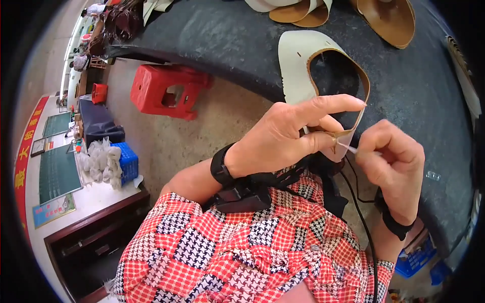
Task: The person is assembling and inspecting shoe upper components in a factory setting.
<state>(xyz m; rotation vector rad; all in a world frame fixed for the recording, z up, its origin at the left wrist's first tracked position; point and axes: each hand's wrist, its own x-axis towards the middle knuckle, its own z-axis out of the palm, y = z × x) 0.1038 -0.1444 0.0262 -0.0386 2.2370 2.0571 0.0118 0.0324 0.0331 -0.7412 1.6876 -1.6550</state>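
Note:
A white leather shoe upper (294, 63) with a tan inner side curves in a loop over the edge of the dark work table. My left hand (283, 134) grips its near end between thumb and fingers, the index finger stretched along the loop. At that end, close to the left thumb tip, is the tip of a thin pale stick (347, 147). My right hand (391, 161) pinches this stick from the right, its other fingers curled in. What kind of tool the stick is, I cannot make out.
The dark-covered table (212, 40) carries more white and tan leather pieces (389, 22) at its far side. A red plastic stool (151, 91) stands on the floor to the left. A black cable (361, 212) hangs beside my lap. Further left is a blue crate (129, 164).

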